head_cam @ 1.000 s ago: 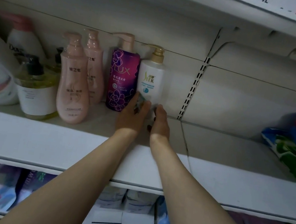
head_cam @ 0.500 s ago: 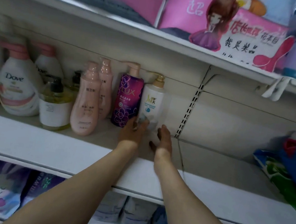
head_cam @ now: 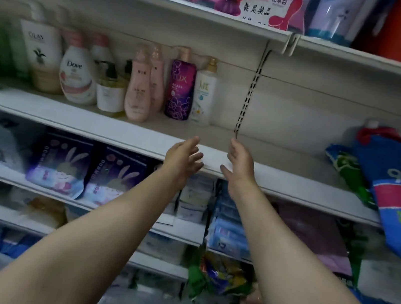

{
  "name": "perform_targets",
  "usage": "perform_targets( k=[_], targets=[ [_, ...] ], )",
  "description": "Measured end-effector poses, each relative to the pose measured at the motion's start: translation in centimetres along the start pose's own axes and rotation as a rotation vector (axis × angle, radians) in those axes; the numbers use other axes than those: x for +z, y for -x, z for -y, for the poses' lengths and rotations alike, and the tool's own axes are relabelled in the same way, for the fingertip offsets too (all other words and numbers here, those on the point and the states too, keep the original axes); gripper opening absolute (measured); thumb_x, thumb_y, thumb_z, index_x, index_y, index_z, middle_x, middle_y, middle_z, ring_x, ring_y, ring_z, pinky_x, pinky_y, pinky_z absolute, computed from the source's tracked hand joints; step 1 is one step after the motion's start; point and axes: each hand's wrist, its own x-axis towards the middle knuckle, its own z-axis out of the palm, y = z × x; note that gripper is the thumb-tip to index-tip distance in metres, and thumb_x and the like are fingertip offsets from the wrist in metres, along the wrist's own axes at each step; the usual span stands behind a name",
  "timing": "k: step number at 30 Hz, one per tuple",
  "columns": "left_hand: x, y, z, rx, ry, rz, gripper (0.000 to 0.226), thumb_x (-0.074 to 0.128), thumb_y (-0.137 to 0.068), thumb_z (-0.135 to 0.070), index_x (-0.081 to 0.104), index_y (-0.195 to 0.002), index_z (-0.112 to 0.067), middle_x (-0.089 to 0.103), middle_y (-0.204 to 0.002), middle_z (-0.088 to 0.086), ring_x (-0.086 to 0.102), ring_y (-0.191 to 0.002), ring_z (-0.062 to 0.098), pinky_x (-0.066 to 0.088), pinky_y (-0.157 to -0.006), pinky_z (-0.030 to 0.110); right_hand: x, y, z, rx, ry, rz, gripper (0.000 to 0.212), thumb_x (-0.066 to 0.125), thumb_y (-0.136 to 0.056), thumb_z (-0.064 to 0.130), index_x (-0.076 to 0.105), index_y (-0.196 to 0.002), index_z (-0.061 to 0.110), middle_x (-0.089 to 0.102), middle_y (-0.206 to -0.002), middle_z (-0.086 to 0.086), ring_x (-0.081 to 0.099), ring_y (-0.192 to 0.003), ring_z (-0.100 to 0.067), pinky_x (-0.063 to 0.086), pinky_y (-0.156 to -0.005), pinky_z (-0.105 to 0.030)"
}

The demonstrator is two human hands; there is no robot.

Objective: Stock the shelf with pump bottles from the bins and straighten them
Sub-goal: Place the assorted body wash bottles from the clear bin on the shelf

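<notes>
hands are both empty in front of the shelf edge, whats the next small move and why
Probably lower both hands toward the bin below for another pump bottle. The left hand and right hand are open and hold nothing, the white bottle stands upright beside the purple bottle, and bare shelf lies to its right. The bin itself is too blurred to make out.

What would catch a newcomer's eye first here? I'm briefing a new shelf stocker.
Two bare hands, left hand and right hand, open at the shelf edge, holding nothing. Behind them a row of pump bottles ends with the purple Lux bottle and the white bottle; bare shelf lies to its right.
</notes>
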Motion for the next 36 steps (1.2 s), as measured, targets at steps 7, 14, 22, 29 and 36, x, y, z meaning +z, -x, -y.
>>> perform_targets(
  k=[7,14,22,29,36],
  targets=[
    [-1.2,4.9,4.5,-0.017,0.019,0.008,0.020,0.068,-0.094,-0.028,0.059,-0.103,-0.012,0.058,-0.079,0.000,0.058,-0.067,0.011,0.051,-0.062,0.026,-4.4,5.0,-1.4,-0.009,0.056,0.006,0.023,0.055,-0.098,0.034,0.056,-0.119,0.024,0.056,-0.121,0.002,0.051,-0.114,-0.017,0.044,-0.090,-0.037],
    [-2.2,7.4,9.1,-0.064,0.000,-0.041,0.042,0.068,-0.094,-0.032,0.057,-0.124,-0.006,0.061,-0.125,0.008,0.067,-0.102,0.017,0.056,-0.072,0.025,-7.9,7.8,-5.3,0.005,0.147,-0.001,0.007,0.056,-0.098,0.033,0.060,-0.103,0.030,0.060,-0.108,0.010,0.055,-0.108,-0.014,0.046,-0.094,-0.037],
    [-8.9,9.1,16.0,-0.195,-0.117,-0.168,0.040,0.071,-0.091,-0.033,0.059,-0.125,-0.014,0.064,-0.119,0.004,0.066,-0.104,0.016,0.055,-0.072,0.030,-12.2,9.6,-14.7,0.225,0.303,-0.049,0.027,0.055,-0.098,0.028,0.063,-0.113,0.007,0.061,-0.105,-0.015,0.058,-0.107,-0.028,0.045,-0.099,-0.044],
    [-17.7,12.0,24.2,-0.376,-0.351,-0.227,0.040,0.073,-0.090,-0.032,0.061,-0.124,-0.015,0.066,-0.116,0.006,0.063,-0.103,0.017,0.051,-0.081,0.033,-16.1,12.8,-23.8,0.435,0.392,-0.108,0.019,0.063,-0.092,0.025,0.063,-0.074,0.020,0.059,-0.072,0.006,0.054,-0.071,-0.014,0.037,-0.066,-0.028],
    [-23.5,12.4,31.6,-0.463,-0.558,-0.177,0.054,0.078,-0.085,-0.033,0.057,-0.135,-0.024,0.054,-0.139,0.009,0.050,-0.124,0.019,0.042,-0.103,0.042,-19.4,14.9,-31.9,0.590,0.497,-0.165,0.023,0.057,-0.096,0.017,0.060,-0.074,0.020,0.054,-0.067,0.006,0.047,-0.063,-0.011,0.036,-0.051,-0.020]
  ],
)
